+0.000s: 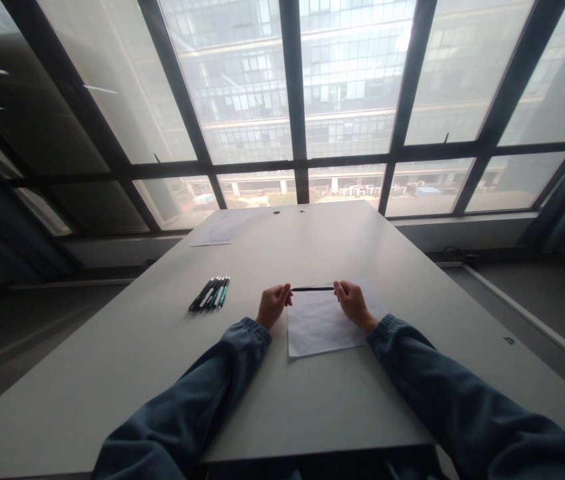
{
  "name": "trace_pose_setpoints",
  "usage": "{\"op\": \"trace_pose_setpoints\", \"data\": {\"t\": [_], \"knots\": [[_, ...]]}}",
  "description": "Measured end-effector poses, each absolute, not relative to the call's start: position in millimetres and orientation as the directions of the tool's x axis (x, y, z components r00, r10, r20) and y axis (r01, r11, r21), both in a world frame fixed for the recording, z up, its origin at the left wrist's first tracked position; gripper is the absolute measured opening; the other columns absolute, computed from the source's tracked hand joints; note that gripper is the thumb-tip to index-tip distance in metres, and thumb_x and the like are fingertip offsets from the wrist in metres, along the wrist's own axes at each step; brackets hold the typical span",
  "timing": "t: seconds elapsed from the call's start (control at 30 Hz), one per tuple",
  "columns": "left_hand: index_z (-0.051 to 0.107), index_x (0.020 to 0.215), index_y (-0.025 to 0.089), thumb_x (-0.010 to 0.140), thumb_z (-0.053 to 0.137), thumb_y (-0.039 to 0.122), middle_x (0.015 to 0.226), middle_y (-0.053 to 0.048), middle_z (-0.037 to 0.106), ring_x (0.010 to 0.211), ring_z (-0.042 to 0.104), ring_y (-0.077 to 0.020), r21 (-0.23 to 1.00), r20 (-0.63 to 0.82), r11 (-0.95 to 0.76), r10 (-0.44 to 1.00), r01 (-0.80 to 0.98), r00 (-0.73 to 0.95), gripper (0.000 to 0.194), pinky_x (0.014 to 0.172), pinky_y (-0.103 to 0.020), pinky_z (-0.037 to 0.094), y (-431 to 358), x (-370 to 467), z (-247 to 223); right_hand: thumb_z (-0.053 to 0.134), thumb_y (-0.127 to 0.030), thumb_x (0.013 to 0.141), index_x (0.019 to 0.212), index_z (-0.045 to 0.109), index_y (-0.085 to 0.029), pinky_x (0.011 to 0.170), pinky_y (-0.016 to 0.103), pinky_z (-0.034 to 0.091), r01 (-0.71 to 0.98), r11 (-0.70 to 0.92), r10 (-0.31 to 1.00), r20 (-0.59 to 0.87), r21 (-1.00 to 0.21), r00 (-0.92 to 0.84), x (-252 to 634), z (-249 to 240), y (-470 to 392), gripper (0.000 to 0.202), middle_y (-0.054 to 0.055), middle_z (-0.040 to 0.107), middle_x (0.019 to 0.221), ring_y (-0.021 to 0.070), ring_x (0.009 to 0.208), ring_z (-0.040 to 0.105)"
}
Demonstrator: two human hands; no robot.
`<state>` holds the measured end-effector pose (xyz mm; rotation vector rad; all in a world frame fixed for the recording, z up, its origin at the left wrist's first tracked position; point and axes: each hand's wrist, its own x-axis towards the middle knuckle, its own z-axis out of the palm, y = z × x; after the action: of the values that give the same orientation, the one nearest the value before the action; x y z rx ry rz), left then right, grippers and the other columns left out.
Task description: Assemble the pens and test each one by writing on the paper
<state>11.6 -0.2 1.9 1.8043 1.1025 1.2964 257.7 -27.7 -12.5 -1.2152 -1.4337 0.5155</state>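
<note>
A slim dark pen (313, 289) is stretched level between my two hands, above the far part of a white sheet of paper (319, 330). My left hand (274, 303) is closed and pinches the pen's left end. At its right end, my right hand (353, 303) is closed in a similar pinch, over the right side of the sheet. To the left of my left hand lies a row of several pens (209, 295), mostly black with some white and green parts, side by side on the white table (162, 367).
More printed paper (215, 232) lies at the table's far left corner. Two small dark spots sit near the far edge, and a small dark mark (509, 341) is at the right. Tall framed windows (298, 100) stand beyond the table, with curtains (2, 213) at both sides.
</note>
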Motion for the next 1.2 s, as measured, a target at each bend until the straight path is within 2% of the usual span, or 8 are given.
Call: {"op": "trace_pose_setpoints", "data": {"t": [0.77,1.2], "knots": [[0.064,0.062,0.014,0.091,0.052,0.058,0.049,-0.002,0.059,0.045,0.054,-0.0116,0.864,0.409,-0.438,0.898,0.248,0.161,0.054,0.049,-0.022,0.042,2.7,10.3,-2.5,0.044,-0.054,0.093,0.055,0.047,-0.021,0.053,0.026,0.032,0.426,0.396,0.853,0.498,-0.814,0.158,257.9,-13.0,-26.5,0.050,-0.002,0.046,0.049,0.0137,0.051,0.043],[0.063,0.062,0.014,0.092,0.051,0.056,0.049,-0.002,0.058,0.046,0.054,-0.0116,0.862,0.413,-0.443,0.895,0.246,0.166,0.053,0.049,-0.022,0.041,3.6,9.6,-4.7,0.042,-0.050,0.094,0.055,0.040,-0.021,0.053,0.026,0.027,0.409,0.403,0.858,0.494,-0.819,0.144,256.8,-10.6,-28.1,0.048,-0.004,0.037,0.051,0.0120,0.052,0.037]]}}
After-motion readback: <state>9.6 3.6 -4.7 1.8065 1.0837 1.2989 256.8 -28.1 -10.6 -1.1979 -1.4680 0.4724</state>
